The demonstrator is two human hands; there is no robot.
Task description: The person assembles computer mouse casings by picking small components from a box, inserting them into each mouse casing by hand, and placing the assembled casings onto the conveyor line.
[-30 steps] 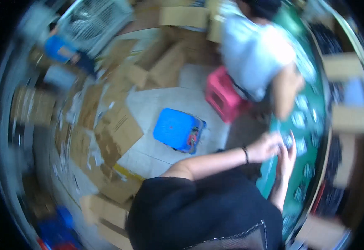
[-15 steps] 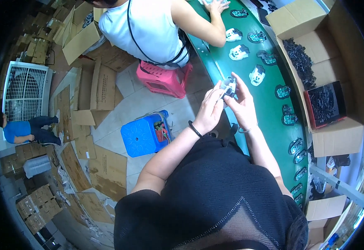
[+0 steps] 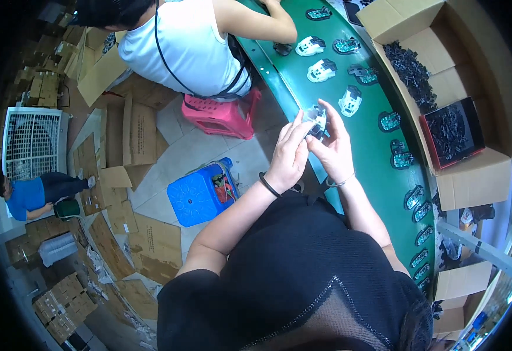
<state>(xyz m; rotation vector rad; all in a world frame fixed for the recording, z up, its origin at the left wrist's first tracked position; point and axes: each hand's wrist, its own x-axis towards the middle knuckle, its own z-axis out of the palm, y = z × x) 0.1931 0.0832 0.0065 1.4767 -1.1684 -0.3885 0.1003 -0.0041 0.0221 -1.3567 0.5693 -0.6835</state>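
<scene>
Between my hands, above the near edge of the green conveyor belt, is a computer mouse assembly with a pale, partly clear shell and dark parts. My left hand grips it from the left, fingers pressed on its side. My right hand closes round the other side, thumb below and fingers over the top. Fingers hide part of it. Closest on the belt lies a white mouse shell, with another white mouse shell farther up. Beyond is a mouse base with a green circuit board.
Several more mouse bases line the belt's right side. An open carton on the right holds black small parts and a red-rimmed box. A co-worker in white sits on a pink stool. A blue stool stands left.
My view has shifted slightly, and my hands still hold the mouse assembly, its angle a little changed. The co-worker's arm has drawn back. A far person in blue now has a dark green bin beside them.
</scene>
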